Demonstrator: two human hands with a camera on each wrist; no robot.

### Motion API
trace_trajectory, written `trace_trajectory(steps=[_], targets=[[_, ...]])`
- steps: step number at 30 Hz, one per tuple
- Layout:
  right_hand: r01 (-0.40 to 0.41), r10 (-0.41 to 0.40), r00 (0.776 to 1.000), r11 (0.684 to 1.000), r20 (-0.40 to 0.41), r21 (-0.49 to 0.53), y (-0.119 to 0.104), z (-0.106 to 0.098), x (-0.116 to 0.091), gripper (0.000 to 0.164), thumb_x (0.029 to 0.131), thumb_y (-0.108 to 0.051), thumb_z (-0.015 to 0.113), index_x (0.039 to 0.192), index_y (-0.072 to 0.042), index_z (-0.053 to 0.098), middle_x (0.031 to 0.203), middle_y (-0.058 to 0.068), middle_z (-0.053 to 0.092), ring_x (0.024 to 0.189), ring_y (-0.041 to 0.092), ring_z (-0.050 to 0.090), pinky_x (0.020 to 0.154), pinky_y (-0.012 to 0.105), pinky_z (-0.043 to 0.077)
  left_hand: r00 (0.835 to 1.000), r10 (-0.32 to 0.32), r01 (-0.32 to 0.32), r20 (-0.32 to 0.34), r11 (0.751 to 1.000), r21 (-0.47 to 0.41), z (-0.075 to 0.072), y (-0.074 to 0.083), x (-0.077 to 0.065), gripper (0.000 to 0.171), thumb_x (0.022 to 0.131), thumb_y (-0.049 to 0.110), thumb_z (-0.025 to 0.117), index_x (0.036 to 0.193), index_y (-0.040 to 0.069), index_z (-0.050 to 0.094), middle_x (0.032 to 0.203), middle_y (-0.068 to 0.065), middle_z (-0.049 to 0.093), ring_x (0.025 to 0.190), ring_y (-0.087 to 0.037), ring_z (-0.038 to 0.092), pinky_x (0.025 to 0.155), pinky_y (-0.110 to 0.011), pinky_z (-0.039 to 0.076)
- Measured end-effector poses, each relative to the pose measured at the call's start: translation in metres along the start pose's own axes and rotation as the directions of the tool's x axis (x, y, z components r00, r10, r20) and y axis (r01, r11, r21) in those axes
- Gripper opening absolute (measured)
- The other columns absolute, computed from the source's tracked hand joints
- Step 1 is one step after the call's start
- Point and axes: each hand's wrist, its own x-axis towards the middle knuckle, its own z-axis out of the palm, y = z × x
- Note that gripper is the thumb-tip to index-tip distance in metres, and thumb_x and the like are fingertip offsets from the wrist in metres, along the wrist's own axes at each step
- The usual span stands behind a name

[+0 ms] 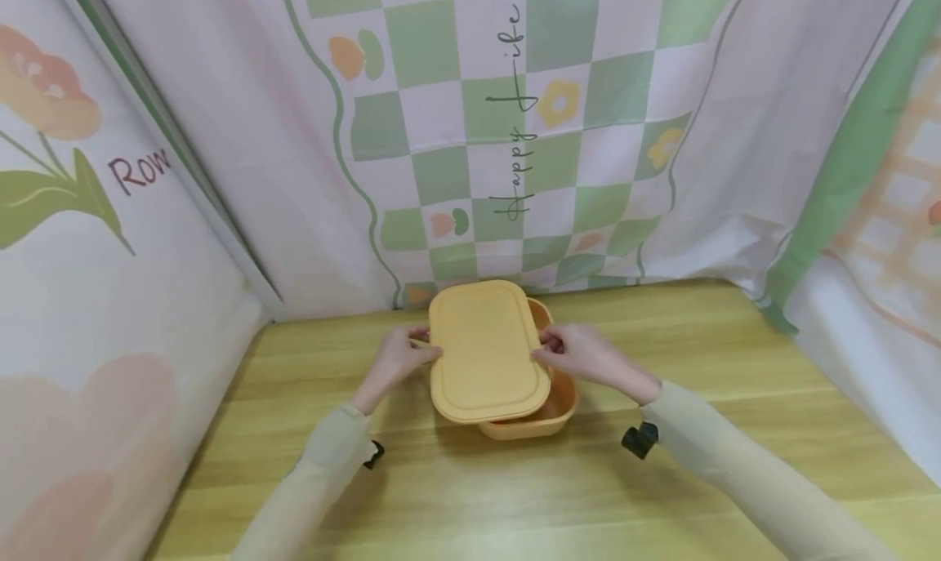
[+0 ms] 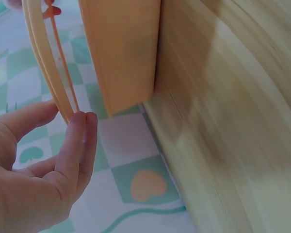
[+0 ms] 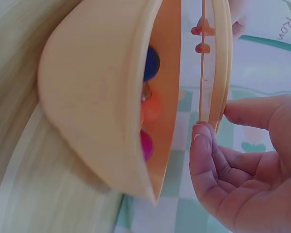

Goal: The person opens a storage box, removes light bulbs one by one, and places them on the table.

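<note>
Both hands hold a yellow-orange rectangular lid with rounded corners, one on each long side. My left hand pinches its left edge between thumb and fingers. At the right edge my right hand pinches it the same way. Below the lid, shifted slightly to the right, a matching plastic box stands on the table. The right wrist view shows a gap between lid and box. Inside the box are a dark blue round thing, orange round things and a magenta one, partly hidden by the box wall.
The wooden table ends at a hanging cloth with green checks, close behind the box. More printed cloth hangs at the left and right sides. A dark wrist device sits by the right sleeve.
</note>
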Motion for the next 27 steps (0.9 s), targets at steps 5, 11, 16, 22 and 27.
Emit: trace_trajectory(steps=[5, 11, 16, 22, 27], targets=[[0.024, -0.024, 1.0, 1.0, 0.011, 0.002, -0.009, 0.007, 0.009, 0.016, 0.092, -0.022, 0.067, 0.091, -0.006, 0.068, 0.073, -0.001, 0.068, 0.061, 0.005, 0.054, 0.056, 0.019, 0.046, 1.0, -0.004, 0.004, -0.004, 1.0, 0.011, -0.013, -0.006, -0.001, 0.052, 0.083, 0.011, 0.074, 0.131, -0.002, 0.061, 0.115, -0.022, 0.069, 0.09, -0.027, 0.07, 0.078, -0.034, 0.062], [0.027, -0.027, 0.999, 1.0, 0.027, 0.002, -0.023, 0.015, 0.018, 0.017, 0.091, -0.022, 0.069, 0.091, -0.005, 0.068, 0.076, 0.001, 0.07, 0.061, 0.005, 0.056, 0.058, 0.019, 0.049, 0.999, -0.026, 0.027, -0.022, 0.999, 0.032, -0.028, -0.015, -0.004, 0.053, 0.083, 0.012, 0.073, 0.132, -0.004, 0.06, 0.117, -0.023, 0.068, 0.092, -0.028, 0.07, 0.078, -0.032, 0.062], [0.03, -0.03, 0.999, 1.0, 0.021, 0.003, -0.034, 0.02, 0.025, 0.019, 0.09, -0.022, 0.071, 0.089, -0.003, 0.069, 0.081, 0.006, 0.073, 0.063, 0.007, 0.06, 0.061, 0.021, 0.053, 0.999, -0.041, 0.042, -0.023, 0.998, 0.039, -0.037, -0.021, -0.007, 0.055, 0.083, 0.012, 0.071, 0.132, -0.008, 0.057, 0.119, -0.025, 0.067, 0.091, -0.027, 0.071, 0.077, -0.031, 0.062], [0.004, -0.005, 0.999, 1.0, 0.039, 0.017, -0.047, 0.024, 0.031, 0.018, 0.089, -0.021, 0.071, 0.083, -0.005, 0.066, 0.075, 0.004, 0.069, 0.057, 0.006, 0.053, 0.056, 0.018, 0.047, 0.997, -0.065, 0.067, -0.028, 0.996, 0.054, -0.044, -0.03, -0.011, 0.057, 0.083, 0.011, 0.071, 0.133, -0.01, 0.055, 0.119, -0.026, 0.066, 0.093, -0.028, 0.071, 0.078, -0.031, 0.062], [0.01, -0.01, 1.0, 1.0, 0.026, 0.002, -0.059, 0.027, 0.037, 0.027, 0.088, -0.022, 0.072, 0.069, -0.011, 0.055, 0.059, -0.005, 0.051, 0.052, 0.006, 0.042, 0.052, 0.018, 0.036, 0.997, -0.068, 0.07, -0.033, 0.995, 0.077, -0.051, -0.033, -0.014, 0.057, 0.083, 0.012, 0.069, 0.133, -0.01, 0.055, 0.119, -0.026, 0.067, 0.096, -0.031, 0.07, 0.077, -0.029, 0.061]])
